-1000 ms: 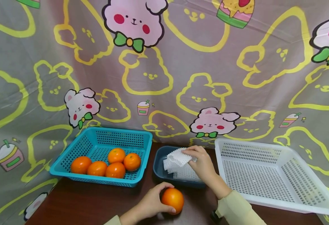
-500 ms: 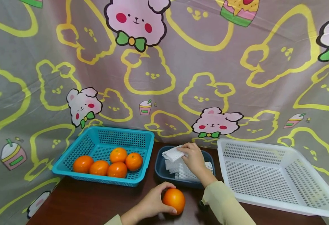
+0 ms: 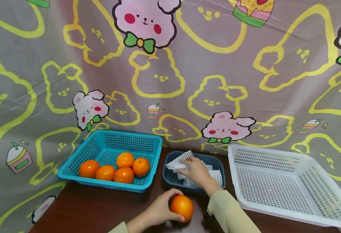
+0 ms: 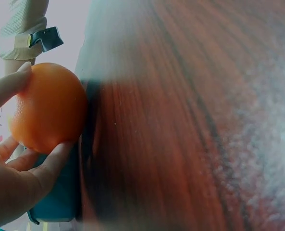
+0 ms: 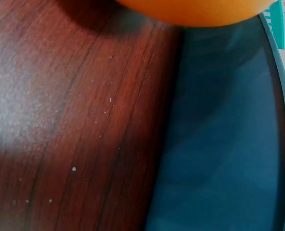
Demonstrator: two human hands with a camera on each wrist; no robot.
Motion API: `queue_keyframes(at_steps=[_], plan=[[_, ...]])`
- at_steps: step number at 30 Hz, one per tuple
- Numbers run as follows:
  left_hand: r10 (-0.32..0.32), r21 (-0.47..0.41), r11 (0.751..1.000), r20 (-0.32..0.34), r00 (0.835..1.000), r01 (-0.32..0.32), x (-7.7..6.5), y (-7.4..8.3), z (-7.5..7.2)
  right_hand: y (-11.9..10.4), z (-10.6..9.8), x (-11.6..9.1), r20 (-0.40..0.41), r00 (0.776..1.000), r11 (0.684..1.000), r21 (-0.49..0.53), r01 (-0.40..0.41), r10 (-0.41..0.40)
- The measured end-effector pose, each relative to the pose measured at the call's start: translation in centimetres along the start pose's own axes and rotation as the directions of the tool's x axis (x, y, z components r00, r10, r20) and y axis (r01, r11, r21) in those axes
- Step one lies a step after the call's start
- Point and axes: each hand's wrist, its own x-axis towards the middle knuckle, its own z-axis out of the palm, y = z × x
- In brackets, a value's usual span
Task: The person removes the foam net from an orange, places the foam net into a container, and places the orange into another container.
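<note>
An orange (image 3: 182, 208) sits at the front of the dark table, with the thumb and fingers of my left hand (image 3: 162, 208) curled round its left side. In the left wrist view the thumb is on one side of the orange (image 4: 51, 108) and the fingers are on the other. My right hand (image 3: 198, 171) reaches over the dark blue tub (image 3: 165, 176) and pinches a white foam fruit net (image 3: 177, 163) at the tub's left part. More foam nets (image 3: 216, 176) lie beneath that hand. The right wrist view shows the tub's side wall (image 5: 219, 130) but not the fingers.
To the left stands a turquoise basket (image 3: 106, 186) with several oranges (image 3: 124, 175) in it. A white plastic basket (image 3: 275, 181) is at the right, beside the tub. A patterned curtain (image 3: 170, 106) hangs close behind all the containers.
My right hand has moved left and lower over the tub with the foam net, uncovering nets at the tub's right side. My left hand keeps its grip on the orange in place.
</note>
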Motion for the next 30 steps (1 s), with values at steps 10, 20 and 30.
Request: queue_keyframes(at_steps=[10, 20, 30], plan=[[0.031, 0.012, 0.999, -0.013, 0.999, -0.031, -0.2, 0.2, 0.1, -0.5, 0.9, 0.1, 0.057, 0.998, 0.999, -0.053, 0.006, -0.003], [0.133, 0.062, 0.989, 0.006, 0.991, -0.133, -0.2, 0.2, 0.1, -0.7, 0.7, 0.6, 0.179, 0.984, 0.994, -0.111, -0.007, 0.027], [0.079, 0.108, 0.99, 0.058, 0.995, -0.085, -0.3, 0.8, -0.5, -1.3, 0.7, 0.7, 0.225, 0.973, 0.993, -0.112, -0.021, 0.046]])
